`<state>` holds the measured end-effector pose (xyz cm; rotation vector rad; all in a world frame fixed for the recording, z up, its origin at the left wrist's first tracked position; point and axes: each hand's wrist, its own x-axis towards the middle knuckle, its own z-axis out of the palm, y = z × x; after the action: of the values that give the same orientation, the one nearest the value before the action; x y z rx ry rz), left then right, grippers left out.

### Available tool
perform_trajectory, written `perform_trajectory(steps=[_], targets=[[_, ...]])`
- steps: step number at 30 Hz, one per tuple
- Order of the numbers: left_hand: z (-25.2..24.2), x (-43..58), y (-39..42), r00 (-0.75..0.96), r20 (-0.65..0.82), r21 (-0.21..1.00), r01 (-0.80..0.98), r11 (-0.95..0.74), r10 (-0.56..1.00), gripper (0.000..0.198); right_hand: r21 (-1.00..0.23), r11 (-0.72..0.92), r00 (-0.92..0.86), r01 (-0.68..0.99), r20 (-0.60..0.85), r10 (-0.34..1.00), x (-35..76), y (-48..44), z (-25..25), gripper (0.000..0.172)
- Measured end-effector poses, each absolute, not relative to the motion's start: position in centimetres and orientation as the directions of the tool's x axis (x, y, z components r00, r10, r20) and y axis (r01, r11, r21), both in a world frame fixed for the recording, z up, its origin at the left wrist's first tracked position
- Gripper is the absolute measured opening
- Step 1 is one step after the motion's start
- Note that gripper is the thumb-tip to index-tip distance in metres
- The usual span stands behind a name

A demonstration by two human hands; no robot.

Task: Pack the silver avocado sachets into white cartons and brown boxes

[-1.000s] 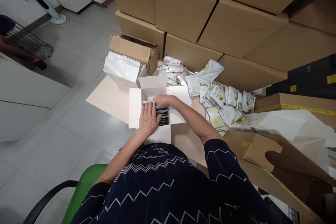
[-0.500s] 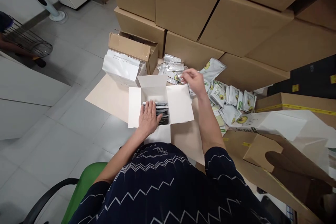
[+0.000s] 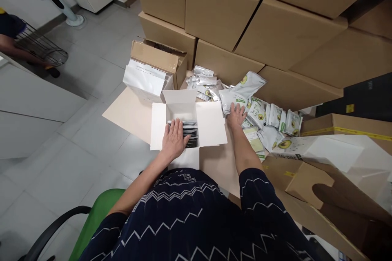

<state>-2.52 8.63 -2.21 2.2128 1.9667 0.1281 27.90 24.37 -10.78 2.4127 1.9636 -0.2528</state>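
An open white carton [image 3: 211, 124] stands in front of me with its flaps folded out. Inside it a row of sachets [image 3: 190, 130] is packed on edge. My left hand [image 3: 174, 136] lies flat over these sachets, fingers stretched out. To the right of the carton, my right hand [image 3: 237, 115] has its fingers spread on the pile of white and green pouches with an avocado print. A larger white pouch [image 3: 249, 85] lies just beyond its fingertips. Several silver sachets [image 3: 206, 80] are heaped behind the carton.
Large brown boxes [image 3: 222, 8] are stacked along the back. An open brown box with a white carton [image 3: 147, 73] in front stands at the back left. More open boxes [image 3: 309, 179] crowd the right. A person's arm [image 3: 18, 51] shows at far left, near a wire basket.
My right hand has come down and towards me from the silver sachets onto the pouches, and its fingers have spread. My left hand stays on the sachets in the carton.
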Motion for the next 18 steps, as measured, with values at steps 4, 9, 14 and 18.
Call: perform_trajectory(steps=[4,9,14,18], targets=[[-2.0,-2.5,8.7,0.118,-0.084,0.179,0.978,-0.102,0.989,0.072,-0.178,-0.230,0.204,0.957,-0.153,0.967,28.0,24.6,-10.5,0.064],[-1.7,-2.4,8.8,0.120,-0.090,0.179,0.979,-0.102,0.989,0.071,-0.645,-0.314,0.362,0.697,-0.062,0.930,28.5,25.6,-9.8,0.050],[-1.7,-2.4,8.8,0.123,-0.084,0.195,0.975,-0.104,0.989,0.071,-0.982,-0.169,0.415,0.080,-0.121,0.902,29.4,26.3,-6.2,0.046],[-1.9,-2.4,8.8,0.124,-0.078,0.201,0.974,-0.107,0.989,0.071,-0.993,0.086,0.254,-0.081,0.063,0.965,29.2,25.1,-0.9,0.046]])
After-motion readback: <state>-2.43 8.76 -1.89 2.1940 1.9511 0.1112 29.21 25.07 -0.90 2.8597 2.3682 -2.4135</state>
